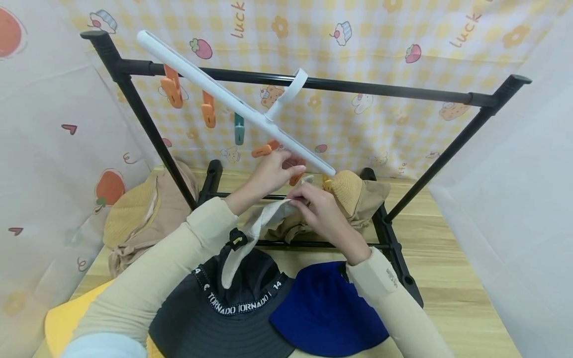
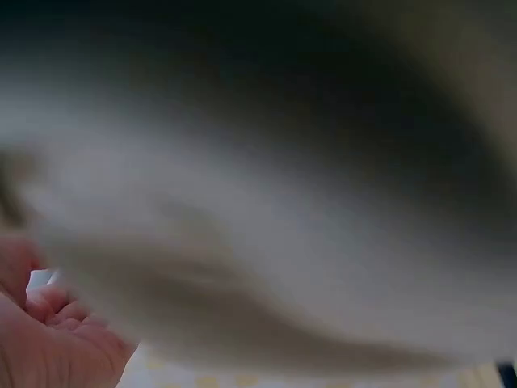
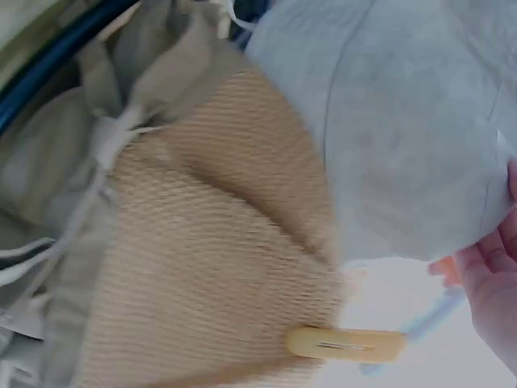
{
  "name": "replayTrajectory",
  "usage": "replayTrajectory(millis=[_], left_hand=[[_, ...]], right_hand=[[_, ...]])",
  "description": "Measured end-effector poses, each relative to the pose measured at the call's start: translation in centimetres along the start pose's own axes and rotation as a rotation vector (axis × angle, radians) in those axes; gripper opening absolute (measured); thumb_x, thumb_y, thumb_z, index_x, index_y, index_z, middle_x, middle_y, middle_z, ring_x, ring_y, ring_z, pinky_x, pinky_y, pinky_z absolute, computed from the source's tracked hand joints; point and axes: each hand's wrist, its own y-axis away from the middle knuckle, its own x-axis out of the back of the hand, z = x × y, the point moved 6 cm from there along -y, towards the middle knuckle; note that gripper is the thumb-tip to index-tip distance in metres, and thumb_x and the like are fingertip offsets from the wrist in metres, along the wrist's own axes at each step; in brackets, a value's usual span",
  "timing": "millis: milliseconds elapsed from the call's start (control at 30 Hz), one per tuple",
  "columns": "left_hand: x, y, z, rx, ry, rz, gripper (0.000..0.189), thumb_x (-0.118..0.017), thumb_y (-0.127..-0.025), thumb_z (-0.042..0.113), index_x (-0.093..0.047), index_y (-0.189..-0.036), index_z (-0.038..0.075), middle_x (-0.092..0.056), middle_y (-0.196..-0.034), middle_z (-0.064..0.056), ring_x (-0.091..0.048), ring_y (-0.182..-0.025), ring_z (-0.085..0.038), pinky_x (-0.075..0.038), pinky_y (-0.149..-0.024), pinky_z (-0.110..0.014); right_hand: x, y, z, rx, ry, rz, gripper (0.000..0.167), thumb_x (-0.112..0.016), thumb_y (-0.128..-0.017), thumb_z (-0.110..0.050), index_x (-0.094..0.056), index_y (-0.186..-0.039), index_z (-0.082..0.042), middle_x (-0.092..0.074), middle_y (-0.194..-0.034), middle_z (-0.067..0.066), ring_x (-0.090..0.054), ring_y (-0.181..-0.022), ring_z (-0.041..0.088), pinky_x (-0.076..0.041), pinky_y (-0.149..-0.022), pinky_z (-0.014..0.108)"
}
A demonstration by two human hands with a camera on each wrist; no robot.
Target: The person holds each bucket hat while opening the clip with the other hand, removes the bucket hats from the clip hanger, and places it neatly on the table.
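Note:
In the head view my left hand (image 1: pixel 268 175) is at the low end of a white hanger (image 1: pixel 224 94), its thumb and fingers pinching an orange clip (image 1: pixel 297 175). Just below, my right hand (image 1: pixel 323 211) pinches the edge of a pale fabric hat (image 1: pixel 264 219), which hangs down to the left. The same hat (image 3: pixel 404 145) looks smooth and seamed in the right wrist view. A yellow clip (image 3: pixel 346 344) grips a straw-and-tan hat (image 3: pixel 210 242) beside it. Blurred pale fabric (image 2: pixel 266 242) covers most of the left wrist view.
The hanger hooks on a black rack bar (image 1: pixel 380 88). More orange clips (image 1: pixel 172 89) and a green clip (image 1: pixel 239 129) hang from it. A black hat (image 1: pixel 215 318), a blue hat (image 1: pixel 329 313), a yellow item (image 1: pixel 67 313) and a tan hat (image 1: pixel 143 214) lie around.

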Motion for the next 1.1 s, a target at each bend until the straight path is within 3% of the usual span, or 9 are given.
replayTrajectory(millis=[267,400,533,700,867,900,1033,1100], left_hand=[[0.0,-0.1,-0.2,-0.056,0.041,-0.014,0.026,-0.059,-0.092,0.013,-0.060,-0.114,0.000,-0.063,-0.111,-0.014,-0.062,-0.103,-0.026,-0.050,-0.089,-0.032],[0.0,-0.1,-0.6,-0.055,0.063,-0.012,0.027,-0.059,-0.092,0.013,-0.059,-0.115,-0.001,-0.063,-0.112,-0.014,-0.062,-0.103,-0.026,-0.052,-0.084,-0.032],[-0.2,0.1,-1.0,-0.044,0.064,-0.019,0.030,-0.058,-0.092,0.015,-0.057,-0.119,0.002,-0.061,-0.117,-0.013,-0.061,-0.106,-0.026,-0.052,-0.084,-0.033],[-0.3,0.3,-1.2,-0.049,0.049,-0.039,0.035,-0.058,-0.092,0.018,-0.055,-0.124,0.004,-0.059,-0.122,-0.011,-0.059,-0.108,-0.026,-0.050,-0.088,-0.037],[-0.3,0.4,-1.2,-0.068,0.047,-0.042,0.037,-0.058,-0.093,0.019,-0.053,-0.126,0.004,-0.058,-0.124,-0.012,-0.058,-0.110,-0.027,-0.049,-0.090,-0.039],[-0.3,0.4,-1.2,-0.071,0.050,-0.042,0.037,-0.058,-0.093,0.019,-0.053,-0.126,0.004,-0.058,-0.124,-0.012,-0.058,-0.110,-0.027,-0.049,-0.090,-0.040],[-0.4,0.4,-1.4,-0.073,0.058,-0.044,0.038,-0.057,-0.093,0.020,-0.052,-0.127,0.004,-0.058,-0.124,-0.012,-0.058,-0.110,-0.028,-0.049,-0.090,-0.040],[-0.4,0.3,-1.6,-0.070,0.067,-0.043,0.038,-0.058,-0.093,0.020,-0.052,-0.127,0.005,-0.057,-0.125,-0.012,-0.058,-0.110,-0.028,-0.049,-0.090,-0.040]], right_hand=[[5.1,0.7,-5.0,0.156,0.035,0.164,0.006,-0.062,-0.087,-0.001,-0.065,-0.092,-0.001,-0.066,-0.090,0.008,-0.060,-0.084,0.016,-0.047,-0.078,0.021],[8.4,1.7,-7.1,0.179,0.049,0.235,0.017,-0.058,-0.092,-0.012,-0.065,-0.088,0.002,-0.065,-0.084,0.009,-0.059,-0.081,0.012,-0.046,-0.075,0.016],[11.4,3.7,-7.8,0.150,0.044,0.248,0.028,-0.056,-0.093,-0.020,-0.066,-0.084,0.005,-0.064,-0.079,0.010,-0.057,-0.076,0.006,-0.044,-0.069,0.012],[14.8,8.2,-6.8,-0.009,0.224,0.219,0.034,-0.057,-0.093,-0.028,-0.067,-0.085,0.004,-0.065,-0.079,0.005,-0.054,-0.075,-0.004,-0.042,-0.067,0.007],[18.3,13.1,-5.0,-0.241,0.359,0.187,0.005,-0.064,-0.085,-0.002,-0.067,-0.088,0.001,-0.063,-0.089,-0.019,-0.054,-0.075,-0.011,-0.041,-0.070,0.003],[19.0,14.1,-4.5,-0.290,0.381,0.182,0.007,-0.064,-0.083,0.004,-0.067,-0.088,0.001,-0.062,-0.091,-0.024,-0.053,-0.074,-0.013,-0.041,-0.070,0.003],[21.8,18.6,-1.9,-0.511,0.337,0.184,0.016,-0.060,-0.081,0.014,-0.065,-0.089,0.000,-0.059,-0.090,-0.030,-0.054,-0.074,-0.014,-0.040,-0.068,0.002],[23.0,21.4,0.1,-0.696,0.280,0.139,0.016,-0.057,-0.087,0.006,-0.065,-0.093,-0.007,-0.059,-0.088,-0.029,-0.053,-0.075,-0.015,-0.039,-0.064,0.003]])
